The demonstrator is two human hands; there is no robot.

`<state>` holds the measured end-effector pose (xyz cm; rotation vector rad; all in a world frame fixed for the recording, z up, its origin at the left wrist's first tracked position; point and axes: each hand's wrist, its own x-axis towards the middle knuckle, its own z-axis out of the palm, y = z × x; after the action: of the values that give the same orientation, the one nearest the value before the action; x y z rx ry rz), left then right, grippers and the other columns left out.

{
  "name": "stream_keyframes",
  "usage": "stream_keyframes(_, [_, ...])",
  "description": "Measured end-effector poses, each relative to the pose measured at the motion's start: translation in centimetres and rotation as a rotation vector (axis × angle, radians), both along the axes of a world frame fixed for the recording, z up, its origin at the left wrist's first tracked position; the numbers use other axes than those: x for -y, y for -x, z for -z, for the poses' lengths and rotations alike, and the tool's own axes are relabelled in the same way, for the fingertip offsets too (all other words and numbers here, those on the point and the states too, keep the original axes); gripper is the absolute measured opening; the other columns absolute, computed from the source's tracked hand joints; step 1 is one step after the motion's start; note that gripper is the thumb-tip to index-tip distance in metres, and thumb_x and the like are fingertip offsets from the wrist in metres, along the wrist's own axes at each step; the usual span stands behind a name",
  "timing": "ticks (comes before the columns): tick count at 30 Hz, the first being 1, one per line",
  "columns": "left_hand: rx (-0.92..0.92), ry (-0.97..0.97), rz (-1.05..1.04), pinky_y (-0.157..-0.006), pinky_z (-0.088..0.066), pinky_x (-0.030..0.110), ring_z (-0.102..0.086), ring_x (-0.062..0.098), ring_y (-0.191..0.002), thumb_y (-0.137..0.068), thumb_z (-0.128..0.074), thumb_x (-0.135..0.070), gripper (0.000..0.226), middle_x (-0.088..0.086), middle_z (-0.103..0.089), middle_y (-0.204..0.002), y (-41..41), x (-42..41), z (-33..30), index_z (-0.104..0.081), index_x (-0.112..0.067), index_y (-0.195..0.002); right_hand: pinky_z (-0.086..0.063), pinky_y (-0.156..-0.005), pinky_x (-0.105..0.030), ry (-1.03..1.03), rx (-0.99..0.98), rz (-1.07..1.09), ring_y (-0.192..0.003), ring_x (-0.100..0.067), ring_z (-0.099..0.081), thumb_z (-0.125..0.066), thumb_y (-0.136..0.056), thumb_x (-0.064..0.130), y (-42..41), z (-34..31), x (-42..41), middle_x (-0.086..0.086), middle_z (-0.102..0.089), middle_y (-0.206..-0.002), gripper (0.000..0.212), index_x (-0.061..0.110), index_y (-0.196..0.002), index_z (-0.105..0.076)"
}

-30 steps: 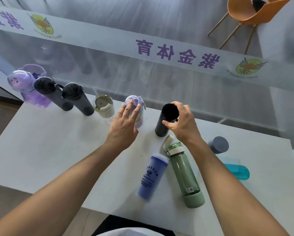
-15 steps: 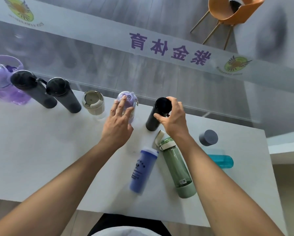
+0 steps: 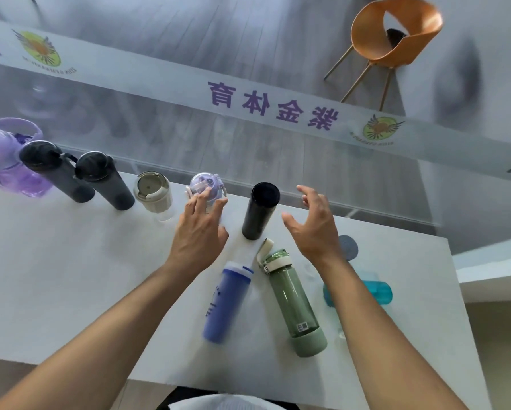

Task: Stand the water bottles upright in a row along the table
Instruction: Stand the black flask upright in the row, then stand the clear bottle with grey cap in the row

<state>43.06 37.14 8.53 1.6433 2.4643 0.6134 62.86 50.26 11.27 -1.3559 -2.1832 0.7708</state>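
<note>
White table (image 3: 56,291) by a glass wall: right hand (image 3: 313,229) has let go of the upright black bottle (image 3: 260,210), fingers now spread and empty, left hand (image 3: 199,232) still touching the small lilac bottle (image 3: 205,187) in the far row; three bottles lie near.

Mirrored purple characters 紫金体育 on glass banner (image 3: 272,105); blue bottle (image 3: 226,303) print unreadable

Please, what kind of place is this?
Probably a gym or sports club lobby. The white table stands against a glass wall with a frosted band printed with sports lettering and a winged logo; beyond the glass is an orange chair.
</note>
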Motion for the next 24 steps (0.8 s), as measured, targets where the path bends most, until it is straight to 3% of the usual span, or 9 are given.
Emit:
stream_keyframes(4, [0.041, -0.021, 0.042, -0.113, -0.032, 0.045, -0.033, 0.034, -0.137, -0.08, -0.065, -0.013, 0.068, 0.014, -0.035, -0.153, -3.6, 0.0, -0.5, -0.042, -0.02, -0.143, -0.047, -0.1, -0.045, -0.084, 0.173, 0.01, -0.115, -0.027, -0.058, -0.07, -0.085, 0.036, -4.2, -0.4, -0.3, -0.006, -0.058, -0.127, 0.052, 0.022, -0.133, -0.057])
stream_keyframes(7, [0.004, -0.063, 0.118, -0.114, -0.03, 0.041, -0.032, 0.033, -0.139, -0.079, -0.062, -0.01, 0.08, 0.013, -0.028, -0.157, -5.4, -1.0, -1.3, -0.03, -0.022, -0.151, -0.041, -0.101, -0.042, -0.002, 0.383, -0.005, -0.119, -0.027, -0.053, -0.072, -0.079, 0.047, -7.2, 0.1, -0.2, -0.006, -0.051, -0.133, 0.07, 0.027, -0.141, -0.048])
stream_keyframes(10, [-0.005, -0.027, 0.151, -0.113, -0.033, 0.049, -0.029, 0.035, -0.142, -0.078, -0.062, -0.01, 0.088, 0.009, -0.02, -0.161, -6.4, -2.5, -1.7, -0.021, -0.027, -0.154, -0.042, -0.103, -0.041, 0.086, 0.487, -0.012, -0.12, -0.027, -0.053, -0.075, -0.08, 0.046, -8.9, 1.0, -0.1, -0.008, -0.047, -0.137, 0.078, 0.027, -0.147, -0.04])
stream_keyframes(16, [-0.03, 0.111, 0.115, -0.105, -0.04, 0.055, -0.027, 0.036, -0.143, -0.079, -0.062, -0.016, 0.084, 0.003, -0.022, -0.161, -7.3, -3.4, -1.0, -0.023, -0.026, -0.153, -0.053, -0.098, -0.034, 0.161, 0.42, 0.051, -0.113, -0.029, -0.063, -0.082, -0.081, 0.019, -10.0, 2.2, -1.0, -0.012, -0.053, -0.131, 0.071, 0.02, -0.142, -0.046])
stream_keyframes(21, [-0.02, 0.138, 0.096, -0.106, -0.039, 0.051, -0.026, 0.031, -0.143, -0.082, -0.059, -0.018, 0.085, -0.004, -0.011, -0.164, -7.6, -3.1, -0.9, -0.016, -0.03, -0.154, -0.054, -0.093, -0.031, 0.149, 0.294, 0.026, -0.109, -0.029, -0.062, -0.085, -0.079, 0.02, -8.7, 2.5, -2.5, -0.012, -0.049, -0.13, 0.067, 0.013, -0.136, -0.049])
stream_keyframes(24, [0.008, 0.142, 0.094, -0.106, -0.038, 0.05, -0.026, 0.028, -0.143, -0.082, -0.058, -0.018, 0.086, -0.007, -0.005, -0.165, -7.7, -3.2, -0.8, -0.013, -0.031, -0.154, -0.046, -0.085, -0.025, 0.142, 0.222, -0.029, -0.103, -0.028, -0.06, -0.086, -0.078, 0.022, -7.2, 2.7, -3.5, -0.01, -0.05, -0.124, 0.062, 0.008, -0.129, -0.054])
